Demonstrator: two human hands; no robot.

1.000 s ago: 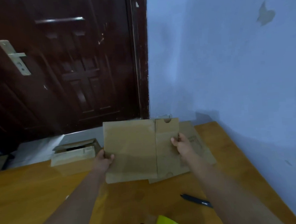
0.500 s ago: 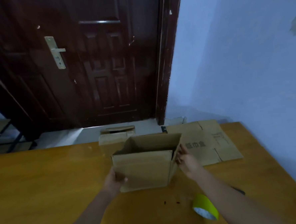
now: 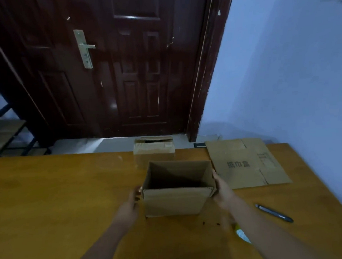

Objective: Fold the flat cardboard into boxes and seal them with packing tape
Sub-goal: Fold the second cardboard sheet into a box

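Two hands bracket the opened box (image 3: 176, 191) on the worktop (image 3: 60, 196) — left hand (image 3: 130, 204) flat-fingered against its left wall, right hand (image 3: 223, 192) pressed to its right wall, neither grip curled round anything. Between them the box stands as an open tube. To square it well, I'd push both walls evenly until the corners sit true, then fold the flaps. Beyond the right grip lies the flat cardboard (image 3: 246, 162); near that forearm, a pen (image 3: 274, 213) and a partly hidden tape roll (image 3: 242, 236).
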